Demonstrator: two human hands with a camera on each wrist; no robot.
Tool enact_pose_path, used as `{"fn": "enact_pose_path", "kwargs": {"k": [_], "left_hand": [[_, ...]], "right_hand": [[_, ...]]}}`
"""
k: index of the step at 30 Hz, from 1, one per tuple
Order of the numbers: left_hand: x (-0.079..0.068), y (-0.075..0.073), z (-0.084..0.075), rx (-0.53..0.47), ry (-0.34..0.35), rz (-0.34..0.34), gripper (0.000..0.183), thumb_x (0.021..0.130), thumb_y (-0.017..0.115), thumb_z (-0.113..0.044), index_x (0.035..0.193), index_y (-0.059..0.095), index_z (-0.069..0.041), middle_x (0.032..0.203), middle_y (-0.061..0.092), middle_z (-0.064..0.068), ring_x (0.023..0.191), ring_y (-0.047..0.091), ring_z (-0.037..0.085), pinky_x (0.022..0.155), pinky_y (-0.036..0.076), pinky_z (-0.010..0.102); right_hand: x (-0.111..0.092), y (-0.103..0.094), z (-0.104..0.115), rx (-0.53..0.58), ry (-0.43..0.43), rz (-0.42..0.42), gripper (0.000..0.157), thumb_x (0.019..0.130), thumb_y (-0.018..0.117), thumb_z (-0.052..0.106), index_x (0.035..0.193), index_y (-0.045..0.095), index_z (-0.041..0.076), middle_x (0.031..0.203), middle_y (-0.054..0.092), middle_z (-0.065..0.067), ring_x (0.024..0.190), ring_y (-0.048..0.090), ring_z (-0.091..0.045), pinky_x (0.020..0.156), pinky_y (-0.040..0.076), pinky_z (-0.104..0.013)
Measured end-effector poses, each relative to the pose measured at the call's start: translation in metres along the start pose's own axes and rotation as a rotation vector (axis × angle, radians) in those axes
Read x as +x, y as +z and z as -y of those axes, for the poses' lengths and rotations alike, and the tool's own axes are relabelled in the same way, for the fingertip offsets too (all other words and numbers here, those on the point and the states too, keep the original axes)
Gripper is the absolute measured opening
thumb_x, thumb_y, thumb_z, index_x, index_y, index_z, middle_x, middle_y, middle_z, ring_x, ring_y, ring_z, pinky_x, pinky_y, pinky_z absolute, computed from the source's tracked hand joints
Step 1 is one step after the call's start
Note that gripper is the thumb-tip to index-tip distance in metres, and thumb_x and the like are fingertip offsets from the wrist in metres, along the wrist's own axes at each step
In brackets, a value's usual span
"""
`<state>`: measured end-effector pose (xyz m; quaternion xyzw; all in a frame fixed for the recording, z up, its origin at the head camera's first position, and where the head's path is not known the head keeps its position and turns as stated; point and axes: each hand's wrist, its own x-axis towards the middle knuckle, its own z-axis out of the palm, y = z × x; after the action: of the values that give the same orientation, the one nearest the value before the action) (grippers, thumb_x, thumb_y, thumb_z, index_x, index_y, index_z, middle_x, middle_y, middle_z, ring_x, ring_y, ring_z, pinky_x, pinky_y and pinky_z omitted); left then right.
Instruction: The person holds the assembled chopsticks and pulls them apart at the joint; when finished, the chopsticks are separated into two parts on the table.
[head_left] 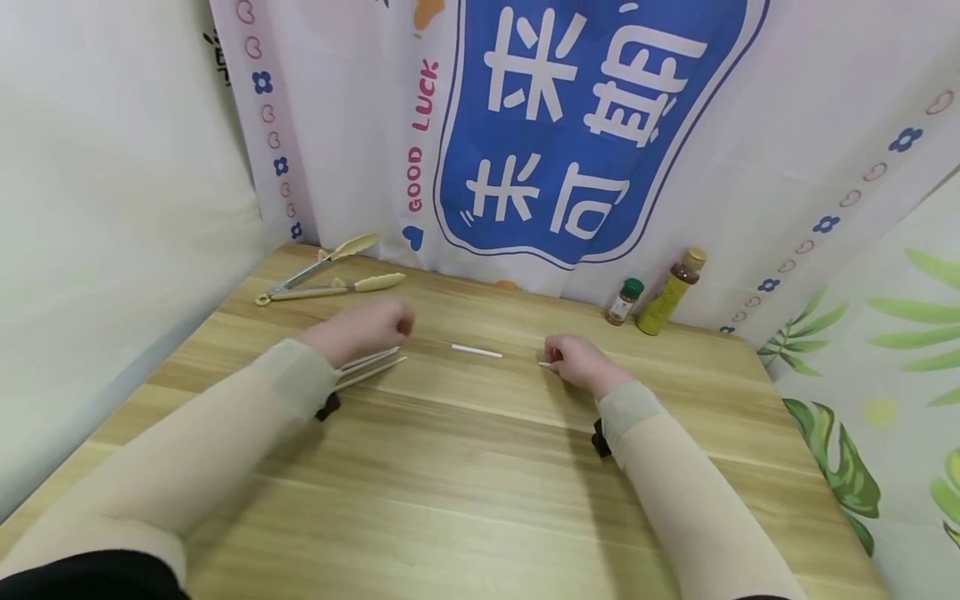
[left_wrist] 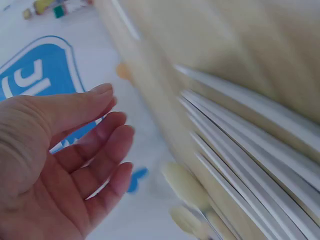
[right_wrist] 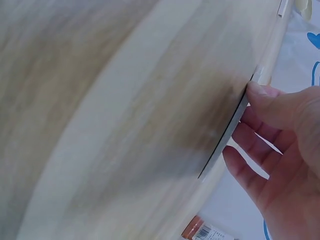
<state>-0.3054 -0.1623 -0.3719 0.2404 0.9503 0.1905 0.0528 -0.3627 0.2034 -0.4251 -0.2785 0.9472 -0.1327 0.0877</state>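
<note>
My left hand (head_left: pixel 367 325) hovers over the table at left, its fingers loosely bent and nothing between them in the left wrist view. Below it lie several white tapered sticks, like chopsticks (left_wrist: pixel 260 145), side by side with tips toward the middle; the sleeve hides their other ends in the head view. Farther right, my right hand (head_left: pixel 576 362) pinches a thin, pale stick (right_wrist: pixel 225 137) between thumb and fingertips, low at the tabletop. Between the hands a single white stick (head_left: pixel 477 350) lies on the wood.
Metal tongs with cream tips (head_left: pixel 330 279) lie spread at the back left of the wooden table (head_left: pixel 465 483). At the back right stand a small green-capped bottle (head_left: pixel 625 302) and a taller yellow-labelled bottle (head_left: pixel 670 293). A printed cloth (head_left: pixel 360 125) hangs behind.
</note>
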Motion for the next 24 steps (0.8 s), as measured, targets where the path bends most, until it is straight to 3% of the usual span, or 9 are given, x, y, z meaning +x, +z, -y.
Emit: {"fn": "enact_pose_path", "kwargs": {"k": [3, 6, 10, 15, 19, 24], "left_hand": [[-0.028, -0.002, 0.012, 0.082, -0.061, 0.040, 0.006, 0.080, 0.066, -0.005, 0.079, 0.066, -0.011, 0.079, 0.061, 0.000, 0.072, 0.056, 0.020, 0.065, 0.047, 0.039], [-0.052, 0.002, 0.016, 0.105, -0.106, 0.093, 0.006, 0.079, 0.067, -0.007, 0.078, 0.064, -0.012, 0.079, 0.060, -0.001, 0.070, 0.054, 0.019, 0.062, 0.045, 0.039], [-0.072, 0.011, 0.018, 0.142, -0.120, 0.098, 0.015, 0.078, 0.072, -0.008, 0.075, 0.058, -0.014, 0.072, 0.056, -0.002, 0.066, 0.051, 0.018, 0.060, 0.043, 0.036], [-0.077, 0.020, 0.020, 0.212, -0.133, 0.059, 0.019, 0.080, 0.071, -0.009, 0.074, 0.055, -0.015, 0.069, 0.053, -0.003, 0.062, 0.050, 0.017, 0.058, 0.042, 0.036], [-0.077, 0.024, 0.021, 0.203, -0.154, 0.074, 0.016, 0.083, 0.066, -0.008, 0.074, 0.055, -0.015, 0.070, 0.054, -0.003, 0.063, 0.050, 0.017, 0.059, 0.042, 0.037], [-0.070, 0.024, 0.015, 0.172, -0.116, 0.070, 0.017, 0.086, 0.062, -0.007, 0.074, 0.055, -0.017, 0.069, 0.052, -0.003, 0.062, 0.049, 0.015, 0.058, 0.040, 0.034]], "right_hand": [[-0.001, 0.002, -0.002, 0.013, -0.006, -0.010, 0.014, 0.090, 0.067, -0.001, 0.086, 0.058, 0.010, 0.078, 0.054, -0.003, 0.075, 0.051, -0.022, 0.070, 0.042, -0.038], [-0.002, 0.002, -0.002, 0.022, -0.005, -0.020, 0.015, 0.089, 0.067, -0.002, 0.085, 0.058, 0.010, 0.078, 0.054, -0.003, 0.076, 0.051, -0.022, 0.071, 0.042, -0.038], [-0.002, 0.003, -0.001, 0.025, -0.020, -0.030, 0.015, 0.089, 0.067, -0.003, 0.086, 0.058, 0.009, 0.078, 0.053, -0.003, 0.076, 0.051, -0.023, 0.071, 0.042, -0.038], [-0.003, 0.003, -0.001, 0.025, -0.020, -0.035, 0.016, 0.090, 0.067, -0.002, 0.086, 0.057, 0.010, 0.079, 0.054, -0.003, 0.076, 0.051, -0.023, 0.071, 0.042, -0.038], [-0.003, 0.004, -0.002, 0.032, -0.005, -0.032, 0.017, 0.090, 0.066, -0.001, 0.086, 0.057, 0.011, 0.080, 0.054, -0.004, 0.078, 0.051, -0.023, 0.072, 0.042, -0.038], [-0.003, 0.005, -0.005, 0.052, -0.012, -0.031, 0.015, 0.090, 0.066, -0.001, 0.087, 0.059, 0.011, 0.082, 0.055, -0.004, 0.078, 0.051, -0.023, 0.072, 0.043, -0.038]]}}
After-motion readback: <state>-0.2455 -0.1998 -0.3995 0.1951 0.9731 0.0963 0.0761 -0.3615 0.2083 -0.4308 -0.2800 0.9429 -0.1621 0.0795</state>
